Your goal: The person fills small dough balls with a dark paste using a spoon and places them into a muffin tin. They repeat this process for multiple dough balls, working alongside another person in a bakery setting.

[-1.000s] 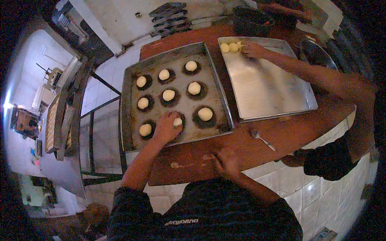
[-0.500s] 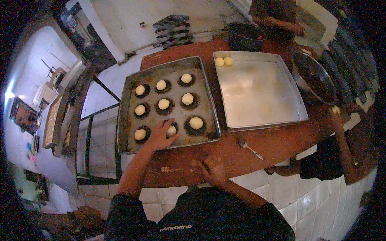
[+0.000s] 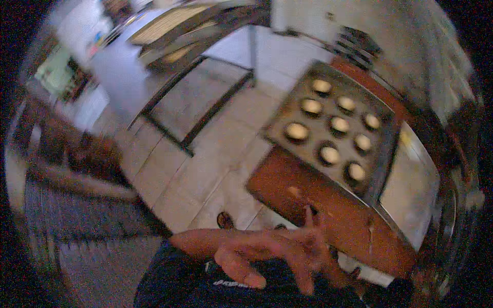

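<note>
In front of my dark shirt my two hands overlap, both smeared by motion. My left hand reaches in from the left with its fingers spread apart, and nothing shows in it. My right hand is just beside and partly behind the left fingertips. One of its fingers stretches up, and I see nothing held there. Beyond the hands, a dark square baking tray rests on the reddish-brown table. Several pale round dough balls sit apart on it, each within a dark round patch.
A lighter metal tray lies right of the dark one, blurred, with something yellow at its far edge. To the left stands a dark metal frame on the tiled floor. Farther back are stacked trays. A dark slatted stack stands by the wall.
The view has swung left, so both trays now appear farther right and tilted. My left hand has left the dough ball in the dark tray and come back beside my right hand.
</note>
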